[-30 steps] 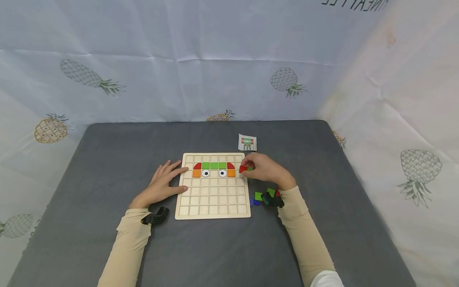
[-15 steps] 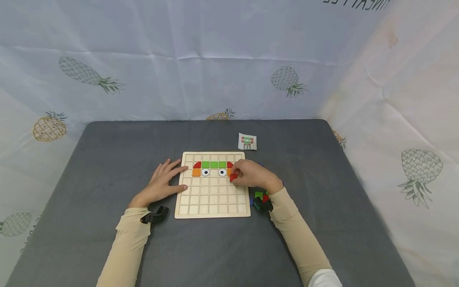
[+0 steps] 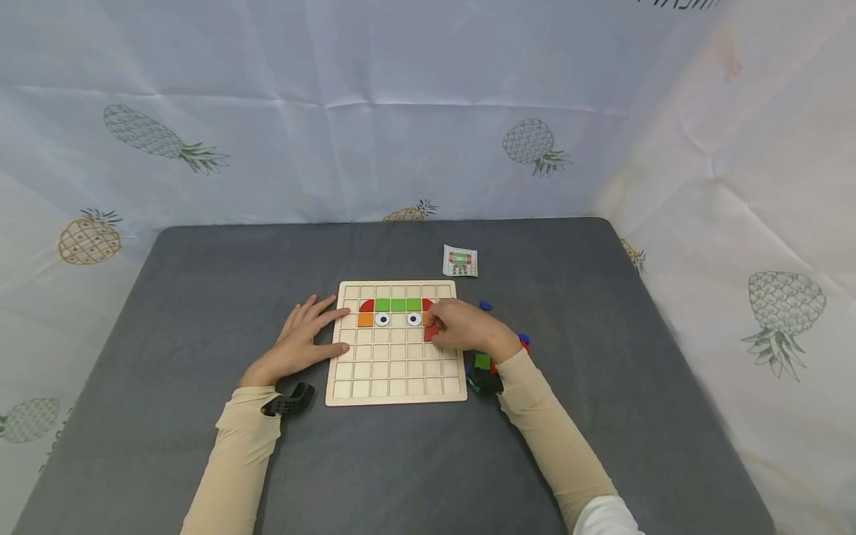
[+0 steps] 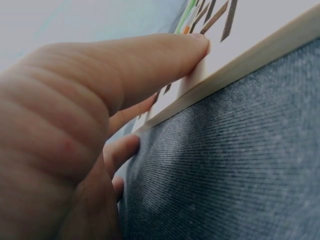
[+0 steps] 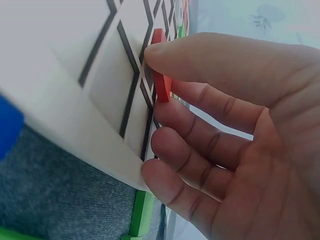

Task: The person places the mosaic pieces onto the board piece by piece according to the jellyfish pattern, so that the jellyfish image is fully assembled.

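My right hand (image 3: 471, 325) pinches a red tile (image 3: 430, 334) between thumb and fingers, over a cell at the right of the wooden grid board (image 3: 394, 390). In the right wrist view the red tile (image 5: 163, 89) is close against the grid. On the board's left edge my left hand (image 3: 304, 334) rests with fingers spread, the thumb on the rim and other fingertips beside it. Along the upper rows sit green tiles (image 3: 397, 305), a red rounded tile (image 3: 366, 305), an orange tile (image 3: 365, 319) and an eye tile (image 3: 382, 319). My right fingers partly cover the tiles at the right.
A small picture card (image 3: 460, 261) lies behind the board's right corner. Loose green tiles (image 3: 482, 361) and blue pieces (image 3: 485, 305) are on the grey table (image 3: 374, 468) right of the board, partly hidden by my right wrist. Pineapple-print cloth (image 3: 428, 134) hangs behind.
My right hand has moved left from the board's right edge with the red tile, down to the cell below the orange one. My left hand has stayed in place.
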`<state>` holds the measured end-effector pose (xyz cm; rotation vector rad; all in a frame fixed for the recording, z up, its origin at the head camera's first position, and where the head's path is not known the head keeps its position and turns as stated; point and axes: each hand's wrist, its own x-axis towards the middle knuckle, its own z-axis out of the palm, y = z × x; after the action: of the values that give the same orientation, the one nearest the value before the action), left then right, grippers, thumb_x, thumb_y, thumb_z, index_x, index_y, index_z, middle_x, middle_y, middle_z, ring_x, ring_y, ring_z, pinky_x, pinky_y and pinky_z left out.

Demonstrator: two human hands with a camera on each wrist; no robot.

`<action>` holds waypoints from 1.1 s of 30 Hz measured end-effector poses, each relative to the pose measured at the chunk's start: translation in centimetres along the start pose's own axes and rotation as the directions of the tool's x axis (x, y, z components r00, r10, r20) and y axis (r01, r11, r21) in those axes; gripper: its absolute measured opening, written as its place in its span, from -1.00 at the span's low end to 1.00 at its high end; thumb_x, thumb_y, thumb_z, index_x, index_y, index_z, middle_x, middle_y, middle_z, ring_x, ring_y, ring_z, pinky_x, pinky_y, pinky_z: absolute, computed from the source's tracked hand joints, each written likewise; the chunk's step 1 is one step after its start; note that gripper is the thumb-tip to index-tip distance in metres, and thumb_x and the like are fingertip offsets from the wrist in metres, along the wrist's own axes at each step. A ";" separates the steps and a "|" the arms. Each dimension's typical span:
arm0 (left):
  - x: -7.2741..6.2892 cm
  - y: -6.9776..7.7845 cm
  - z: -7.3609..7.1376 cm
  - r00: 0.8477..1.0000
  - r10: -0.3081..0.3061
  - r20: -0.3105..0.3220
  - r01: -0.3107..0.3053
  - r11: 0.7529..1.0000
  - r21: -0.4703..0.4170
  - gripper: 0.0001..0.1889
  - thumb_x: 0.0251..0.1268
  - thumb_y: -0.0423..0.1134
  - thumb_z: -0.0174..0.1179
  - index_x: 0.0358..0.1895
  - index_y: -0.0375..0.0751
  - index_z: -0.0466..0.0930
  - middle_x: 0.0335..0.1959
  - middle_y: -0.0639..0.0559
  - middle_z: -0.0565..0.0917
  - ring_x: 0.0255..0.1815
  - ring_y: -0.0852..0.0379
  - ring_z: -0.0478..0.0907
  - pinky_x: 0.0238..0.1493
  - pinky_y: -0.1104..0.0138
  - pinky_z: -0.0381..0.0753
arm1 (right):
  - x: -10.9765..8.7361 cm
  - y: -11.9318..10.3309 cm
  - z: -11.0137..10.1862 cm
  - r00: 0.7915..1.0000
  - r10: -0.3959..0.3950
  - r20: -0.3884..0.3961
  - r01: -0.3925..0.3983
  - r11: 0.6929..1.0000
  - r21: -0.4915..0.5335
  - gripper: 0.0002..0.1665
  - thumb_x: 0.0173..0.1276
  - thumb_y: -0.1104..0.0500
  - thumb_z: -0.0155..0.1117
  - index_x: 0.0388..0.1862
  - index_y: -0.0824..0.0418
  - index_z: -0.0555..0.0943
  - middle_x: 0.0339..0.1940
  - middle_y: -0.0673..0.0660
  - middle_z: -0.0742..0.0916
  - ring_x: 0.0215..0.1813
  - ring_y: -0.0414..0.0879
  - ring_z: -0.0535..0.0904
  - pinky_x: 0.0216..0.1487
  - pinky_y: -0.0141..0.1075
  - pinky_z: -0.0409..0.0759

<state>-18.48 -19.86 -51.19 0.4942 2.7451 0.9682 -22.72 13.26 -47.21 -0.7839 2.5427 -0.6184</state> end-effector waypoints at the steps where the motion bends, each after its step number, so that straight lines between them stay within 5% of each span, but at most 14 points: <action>1: 0.0 0.0 0.0 1.000 0.000 0.001 0.000 1.000 -0.001 -0.24 0.30 0.03 0.36 0.53 -0.06 0.32 0.65 -0.25 0.03 0.69 -0.36 -0.32 0.61 -0.28 -0.42 | 0.0 0.0 0.0 1.000 0.001 0.001 -0.001 1.000 -0.002 -0.78 0.31 0.30 0.31 -0.07 0.19 0.68 -0.31 0.05 0.56 -0.26 -0.10 0.42 -0.28 -0.33 0.40; 18: 0.0 0.0 0.0 1.000 -0.014 0.007 0.014 1.000 -0.002 -0.23 0.31 0.05 0.35 0.54 -0.04 0.31 0.66 -0.24 0.02 0.69 -0.35 -0.33 0.61 -0.27 -0.42 | -0.3 -0.1 -0.4 0.999 0.010 -0.045 -0.010 1.000 -0.002 -0.76 0.37 0.36 0.24 -0.02 0.23 0.68 -0.17 0.11 0.67 -0.21 -0.07 0.47 -0.18 -0.30 0.51; 26: 0.0 0.2 -0.2 1.000 -0.017 0.012 0.017 1.000 0.006 -0.24 0.31 0.03 0.35 0.54 -0.06 0.31 0.66 -0.25 0.01 0.69 -0.34 -0.33 0.61 -0.26 -0.43 | -0.2 -0.1 -0.4 0.999 0.003 -0.053 -0.004 1.000 -0.018 -0.84 0.37 0.30 0.31 -0.09 0.22 0.68 -0.28 0.07 0.65 -0.30 -0.11 0.46 -0.26 -0.35 0.47; 33: 0.0 0.2 -0.1 0.999 -0.029 0.013 0.029 1.000 0.010 -0.23 0.30 0.03 0.36 0.54 -0.04 0.31 0.66 -0.23 0.01 0.69 -0.33 -0.34 0.62 -0.26 -0.44 | -0.8 0.8 -1.5 0.993 0.040 -0.112 -0.031 0.997 0.075 -0.82 0.43 0.18 0.29 -0.05 0.20 0.66 -0.37 0.05 0.61 -0.38 -0.12 0.45 -0.37 -0.35 0.46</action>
<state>-18.52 -19.80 -51.00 0.4591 2.7384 0.9419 -23.24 14.76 -46.18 -0.6951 2.6137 -0.7601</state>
